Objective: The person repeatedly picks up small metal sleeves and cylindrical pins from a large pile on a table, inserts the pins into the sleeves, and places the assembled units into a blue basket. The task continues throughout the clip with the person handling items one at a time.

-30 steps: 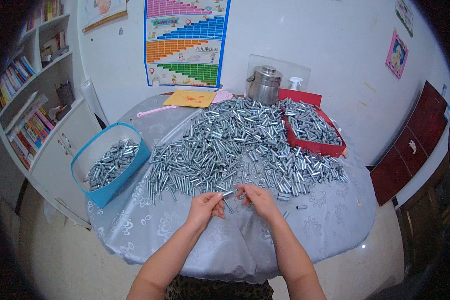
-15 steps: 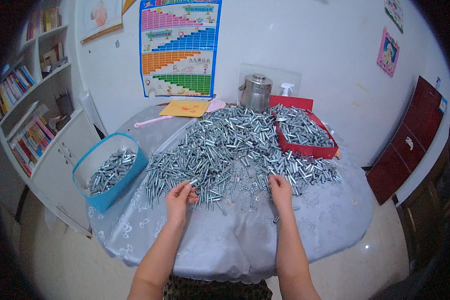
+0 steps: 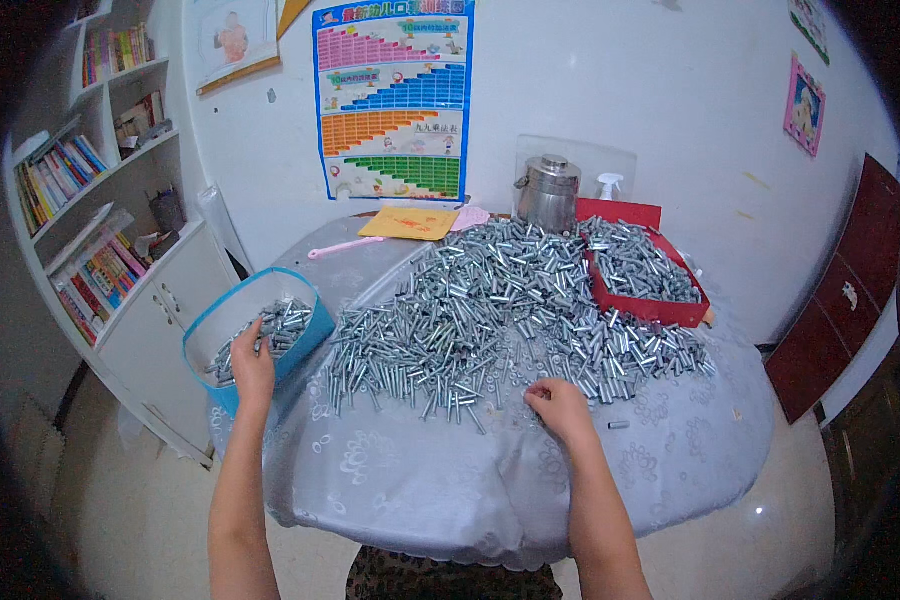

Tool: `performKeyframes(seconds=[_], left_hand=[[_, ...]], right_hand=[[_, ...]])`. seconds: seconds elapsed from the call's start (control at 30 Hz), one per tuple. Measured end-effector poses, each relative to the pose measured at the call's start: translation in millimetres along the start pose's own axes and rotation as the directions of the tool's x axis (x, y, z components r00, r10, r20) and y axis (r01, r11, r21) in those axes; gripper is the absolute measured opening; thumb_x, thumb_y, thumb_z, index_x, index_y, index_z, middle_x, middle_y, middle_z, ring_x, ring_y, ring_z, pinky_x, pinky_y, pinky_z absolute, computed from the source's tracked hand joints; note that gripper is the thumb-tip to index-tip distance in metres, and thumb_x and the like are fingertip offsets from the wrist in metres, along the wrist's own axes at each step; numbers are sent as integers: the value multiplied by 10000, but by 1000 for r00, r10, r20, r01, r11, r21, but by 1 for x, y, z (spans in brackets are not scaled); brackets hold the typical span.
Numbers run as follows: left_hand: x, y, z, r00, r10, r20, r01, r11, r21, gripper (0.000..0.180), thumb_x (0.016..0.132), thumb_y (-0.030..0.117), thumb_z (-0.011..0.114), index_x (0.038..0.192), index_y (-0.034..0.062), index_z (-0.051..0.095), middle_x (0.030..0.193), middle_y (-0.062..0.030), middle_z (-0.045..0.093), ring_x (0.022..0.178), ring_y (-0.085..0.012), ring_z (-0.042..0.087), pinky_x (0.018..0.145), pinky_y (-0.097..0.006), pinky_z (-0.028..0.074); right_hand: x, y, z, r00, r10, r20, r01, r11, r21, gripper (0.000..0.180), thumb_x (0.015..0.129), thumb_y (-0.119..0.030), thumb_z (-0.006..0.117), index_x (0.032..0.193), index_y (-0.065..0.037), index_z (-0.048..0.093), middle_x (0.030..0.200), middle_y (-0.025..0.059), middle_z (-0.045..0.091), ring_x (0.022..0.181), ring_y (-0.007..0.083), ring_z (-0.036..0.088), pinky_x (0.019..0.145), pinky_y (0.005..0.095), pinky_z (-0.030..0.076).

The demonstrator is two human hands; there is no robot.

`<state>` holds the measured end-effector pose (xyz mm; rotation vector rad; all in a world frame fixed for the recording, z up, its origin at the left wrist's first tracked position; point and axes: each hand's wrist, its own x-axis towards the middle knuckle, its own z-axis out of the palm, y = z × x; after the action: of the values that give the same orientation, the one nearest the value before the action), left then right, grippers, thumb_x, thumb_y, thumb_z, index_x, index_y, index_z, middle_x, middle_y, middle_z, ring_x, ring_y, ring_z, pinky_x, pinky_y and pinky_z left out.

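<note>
My left hand [image 3: 252,368] is over the blue-rimmed fabric bin [image 3: 318,330], its fingers a little apart, with nothing visible between them. Inside the bin lies a heap of silvery metal bolts [image 3: 288,322]. At the front edge of the big pile of metal bolts and sleeves [image 3: 470,290], my right hand [image 3: 562,408] has its fingertips pinched together beside small loose nuts [image 3: 515,372]. Whatever the pinch holds, if anything, is hidden. One short metal sleeve [image 3: 619,425] lies apart on the cloth, right of my right wrist.
A red box [image 3: 652,308] full of metal sleeves stands at the pile's right. Behind are a steel pot [image 3: 548,195], a spray bottle [image 3: 610,186], a yellow envelope [image 3: 410,223] and a pink-handled item [image 3: 345,247]. A grey patterned cloth [image 3: 410,480] covers the table; a bookshelf [image 3: 135,280] stands left.
My left hand has moved left from the pile's front edge to the bin; the bolt it held no longer shows in it. My right hand stays by the nuts. The view has shifted slightly.
</note>
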<state>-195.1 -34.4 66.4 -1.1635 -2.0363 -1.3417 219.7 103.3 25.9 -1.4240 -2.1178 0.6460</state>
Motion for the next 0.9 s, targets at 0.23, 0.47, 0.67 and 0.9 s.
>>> performKeyframes(seconds=[0.23, 0.47, 0.67, 0.9], left_hand=[[-43, 56, 30, 932, 324, 160, -300, 941, -159, 190, 658, -5, 625, 845, 11, 601, 838, -129, 568, 881, -308, 502, 783, -367, 396], [-95, 137, 76, 626, 538, 565, -330, 839, -433, 122, 665, 83, 647, 770, 27, 618, 767, -111, 554, 837, -287, 498, 737, -368, 408], [-110, 150, 98, 678, 415, 607, -308, 910, -277, 212, 641, 162, 690, 770, 11, 614, 778, -123, 552, 819, -296, 497, 718, -382, 416], [-114, 146, 111, 694, 296, 656, -112, 945, -307, 185, 631, 140, 691, 691, 0, 587, 701, -134, 559, 740, -299, 523, 645, -388, 425]], right_hand=[[4, 12, 0, 983, 67, -172, -39, 986, 163, 211, 746, -208, 577, 870, -51, 645, 804, 132, 637, 751, 270, 615, 669, 337, 468], [17, 49, -13, 921, 167, -352, -76, 963, 260, 200, 770, -196, 549, 867, -51, 646, 727, 139, 627, 693, 267, 610, 616, 333, 456], [13, 48, -29, 868, 225, -442, -196, 974, 110, 170, 748, -119, 576, 877, -27, 638, 739, 103, 637, 665, 185, 611, 617, 272, 460], [9, 47, -19, 912, 141, -385, -200, 973, -117, 202, 641, -190, 668, 796, -62, 651, 794, 115, 616, 783, 268, 586, 685, 357, 460]])
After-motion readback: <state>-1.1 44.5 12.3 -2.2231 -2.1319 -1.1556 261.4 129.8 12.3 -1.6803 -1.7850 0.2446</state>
